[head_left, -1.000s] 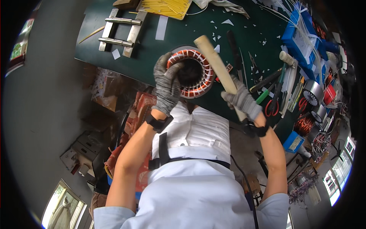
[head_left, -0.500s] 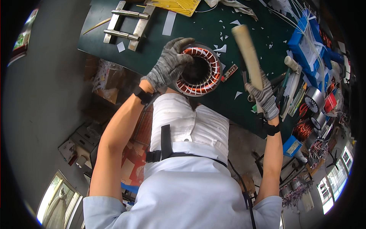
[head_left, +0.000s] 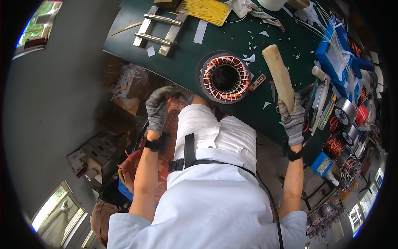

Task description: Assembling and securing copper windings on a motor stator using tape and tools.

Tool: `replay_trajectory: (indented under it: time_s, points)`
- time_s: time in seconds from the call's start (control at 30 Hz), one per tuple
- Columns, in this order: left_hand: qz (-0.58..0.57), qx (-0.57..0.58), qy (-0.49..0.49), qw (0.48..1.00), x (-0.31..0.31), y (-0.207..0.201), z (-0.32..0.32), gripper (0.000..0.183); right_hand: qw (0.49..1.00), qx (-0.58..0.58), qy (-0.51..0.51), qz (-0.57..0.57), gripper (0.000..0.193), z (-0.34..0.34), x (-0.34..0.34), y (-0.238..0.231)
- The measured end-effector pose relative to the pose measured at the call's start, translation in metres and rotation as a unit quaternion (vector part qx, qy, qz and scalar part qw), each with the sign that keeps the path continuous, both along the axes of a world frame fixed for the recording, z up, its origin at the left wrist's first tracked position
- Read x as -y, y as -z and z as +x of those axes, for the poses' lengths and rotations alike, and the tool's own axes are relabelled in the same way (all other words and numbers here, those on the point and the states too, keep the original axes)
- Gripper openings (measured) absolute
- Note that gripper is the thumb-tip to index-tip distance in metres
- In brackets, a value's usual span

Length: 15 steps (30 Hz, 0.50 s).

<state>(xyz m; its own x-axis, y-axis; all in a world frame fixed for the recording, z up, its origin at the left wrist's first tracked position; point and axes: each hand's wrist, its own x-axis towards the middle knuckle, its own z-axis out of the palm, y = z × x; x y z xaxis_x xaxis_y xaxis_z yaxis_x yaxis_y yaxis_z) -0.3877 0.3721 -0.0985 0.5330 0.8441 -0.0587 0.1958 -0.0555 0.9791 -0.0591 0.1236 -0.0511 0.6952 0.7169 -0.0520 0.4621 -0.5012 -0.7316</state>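
Observation:
A motor stator (head_left: 206,85) with orange copper windings and white lacing stands on the green table near its front edge, its dark bore facing up. My right hand (head_left: 293,118), in a grey knit glove, is closed around the lower end of a pale wooden club (head_left: 278,70). The club points up and away over the table, to the right of the stator. My left hand (head_left: 157,108), gloved too, hangs left of the stator, beyond the table edge and apart from it. Its fingers are loosely curved and somewhat blurred, with nothing seen in them.
A metal frame with two round bars (head_left: 155,31) and a yellow tray of thin strips (head_left: 206,11) lie at the back. Paper scraps (head_left: 249,58) and a small red-and-white block (head_left: 258,82) lie near the stator. At right are a blue bin (head_left: 331,54), hand tools (head_left: 317,99) and more stators (head_left: 345,110).
My left hand has let go of the stator and pulled back to the left, off the table. My right hand still grips the wooden club, which has swung down slightly and shifted right.

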Motion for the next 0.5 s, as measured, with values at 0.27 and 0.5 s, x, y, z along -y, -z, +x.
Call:
replay_trajectory:
  time_s: [0.27,0.5]
  points:
    - [0.057,-0.02,0.033,0.998,0.023,0.008,-0.001,0.024,0.996,0.078,0.036,-0.036,0.047,-0.027,0.022,0.086]
    - [0.34,-0.134,0.146,0.919,0.032,-0.028,0.074,0.03,0.976,0.165,0.104,-0.093,0.041,0.076,0.037,0.113]
